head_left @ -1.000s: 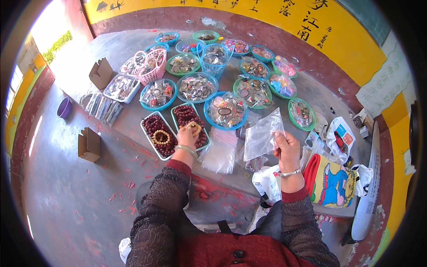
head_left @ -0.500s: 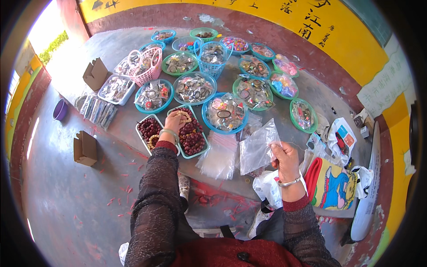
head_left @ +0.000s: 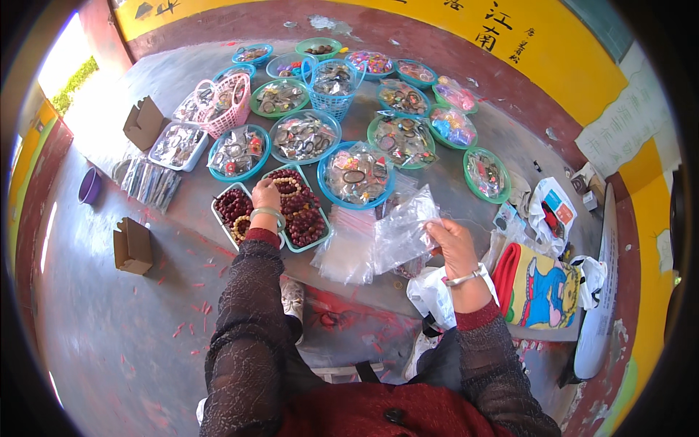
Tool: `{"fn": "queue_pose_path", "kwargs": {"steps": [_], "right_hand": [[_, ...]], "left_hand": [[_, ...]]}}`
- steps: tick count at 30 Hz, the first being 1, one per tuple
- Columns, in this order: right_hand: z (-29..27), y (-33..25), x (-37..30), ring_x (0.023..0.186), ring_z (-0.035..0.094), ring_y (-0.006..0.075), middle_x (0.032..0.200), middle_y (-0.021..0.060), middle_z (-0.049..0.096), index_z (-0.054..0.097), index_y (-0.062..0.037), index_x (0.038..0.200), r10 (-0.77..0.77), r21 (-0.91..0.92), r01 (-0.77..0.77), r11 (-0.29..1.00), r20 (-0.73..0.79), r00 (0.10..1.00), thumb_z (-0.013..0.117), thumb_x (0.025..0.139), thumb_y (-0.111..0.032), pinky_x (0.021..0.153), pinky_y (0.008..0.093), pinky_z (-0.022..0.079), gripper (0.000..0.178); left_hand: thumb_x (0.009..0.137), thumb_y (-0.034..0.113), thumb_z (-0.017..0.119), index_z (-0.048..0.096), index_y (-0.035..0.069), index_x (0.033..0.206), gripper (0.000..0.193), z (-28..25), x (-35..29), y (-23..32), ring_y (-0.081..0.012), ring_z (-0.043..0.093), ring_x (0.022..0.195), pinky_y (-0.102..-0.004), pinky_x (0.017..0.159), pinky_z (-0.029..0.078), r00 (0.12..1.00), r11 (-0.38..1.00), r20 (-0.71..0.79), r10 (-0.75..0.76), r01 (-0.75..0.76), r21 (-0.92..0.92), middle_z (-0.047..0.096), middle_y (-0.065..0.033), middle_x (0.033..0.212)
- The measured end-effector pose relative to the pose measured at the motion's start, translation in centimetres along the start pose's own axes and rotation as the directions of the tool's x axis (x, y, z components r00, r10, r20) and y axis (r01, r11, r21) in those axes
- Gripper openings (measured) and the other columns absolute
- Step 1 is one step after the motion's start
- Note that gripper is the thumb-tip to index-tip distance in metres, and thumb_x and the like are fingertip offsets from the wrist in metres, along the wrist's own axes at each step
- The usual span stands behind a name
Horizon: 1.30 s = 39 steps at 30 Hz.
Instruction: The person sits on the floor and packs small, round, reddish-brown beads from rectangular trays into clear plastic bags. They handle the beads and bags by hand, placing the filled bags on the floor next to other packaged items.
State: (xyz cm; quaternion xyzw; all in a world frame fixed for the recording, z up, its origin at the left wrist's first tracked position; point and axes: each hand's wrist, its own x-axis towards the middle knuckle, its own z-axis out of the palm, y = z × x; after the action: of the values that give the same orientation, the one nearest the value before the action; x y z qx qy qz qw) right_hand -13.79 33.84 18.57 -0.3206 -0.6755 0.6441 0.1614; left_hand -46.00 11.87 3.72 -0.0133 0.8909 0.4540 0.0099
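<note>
Head view, left hand: I'm watching the left hand [head_left: 266, 197] over the inner long edges of the two bead trays, fingers curled down; the back of the hand blocks me, so I can't tell how wide the fingers stand or whether they hold anything.
Pale bracelet: here's the pale bead bracelet [head_left: 290, 186], by the far end of the green-rimmed tray [head_left: 312, 245], on dark red beads [head_left: 302, 226], just right of the left fingers (touching or not, I can't call it from here).
Trays' long axis: both the green-rimmed tray and the white tray [head_left: 216, 213] point away from the body on the grey surface [head_left: 195, 191], far ends leaning left.
Right hand: the right hand [head_left: 453, 246] is pinched closed, thumb against fingers, on one end of a clear plastic bag [head_left: 403, 227].
Bag's lie: crumpled, it reaches leftward from that pinch, over the right edge of a stack of clear bags [head_left: 342, 251].
Nearer hand: the left, plainly; from the right hand, the bracelet sits leftward and farther out, with bag and stack between.
</note>
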Motion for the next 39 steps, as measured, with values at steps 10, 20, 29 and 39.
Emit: {"fn": "queue_pose_path", "kwargs": {"steps": [10, 20, 29, 39], "right_hand": [[6.1, 6.6, 1.7, 0.083, 0.057, 0.0262, 0.092, 0.0093, 0.059, 0.059, -0.0069, 0.093, -0.704, -0.700, 0.682, 0.213, 0.374, 0.604, 0.052, 0.073, -0.009, 0.071, 0.0339, 0.047, 0.022], [10.7, 16.7, 0.2, 0.108, 0.046, 0.0248, 0.113, 0.0080, 0.050, 0.054, -0.0122, 0.107, -0.143, -0.698, 0.712, 0.074, 0.699, 0.701, 0.049, 0.077, -0.020, 0.083, 0.0381, 0.039, 0.031], [4.9, 12.0, 5.4, 0.103, 0.053, 0.0277, 0.105, 0.0127, 0.059, 0.060, -0.0112, 0.103, 0.109, -0.921, 0.025, 0.388, 0.072, 0.991, 0.055, 0.075, -0.037, 0.086, 0.0397, 0.040, 0.038], [-1.9, 16.5, 6.5, 0.117, 0.042, 0.0254, 0.122, 0.0068, 0.050, 0.057, -0.0132, 0.112, 0.514, -0.805, -0.579, 0.130, -0.444, 0.734, 0.062, 0.069, -0.049, 0.098, 0.0376, 0.029, 0.055]], "left_hand": [[0.079, 0.007, 0.051, 0.063, 0.001, 0.091, 0.019, -8.2, -10.4, 13.8, -0.0072, 0.048, 0.062, -0.0208, 0.057, 0.040, 0.929, 0.797, 0.172, 0.327, -0.174, -0.578, 0.057, -0.0026, 0.069], [0.080, 0.008, 0.047, 0.062, 0.000, 0.090, 0.020, -9.6, -15.1, 11.3, -0.0136, 0.056, 0.061, -0.0251, 0.058, 0.043, 0.901, 0.881, 0.145, 0.408, -0.347, -0.322, 0.061, -0.0086, 0.068], [0.080, 0.006, 0.049, 0.062, 0.001, 0.091, 0.018, -8.7, -14.5, 10.5, -0.0066, 0.047, 0.055, -0.0216, 0.051, 0.038, 0.858, 0.844, 0.094, 0.506, -0.469, -0.259, 0.057, -0.0026, 0.064], [0.078, 0.011, 0.047, 0.061, 0.002, 0.089, 0.020, -8.8, -15.3, 11.9, -0.0291, 0.058, 0.077, -0.0335, 0.070, 0.045, 0.864, 0.888, 0.231, 0.448, -0.400, -0.226, 0.062, -0.0148, 0.081]]}}
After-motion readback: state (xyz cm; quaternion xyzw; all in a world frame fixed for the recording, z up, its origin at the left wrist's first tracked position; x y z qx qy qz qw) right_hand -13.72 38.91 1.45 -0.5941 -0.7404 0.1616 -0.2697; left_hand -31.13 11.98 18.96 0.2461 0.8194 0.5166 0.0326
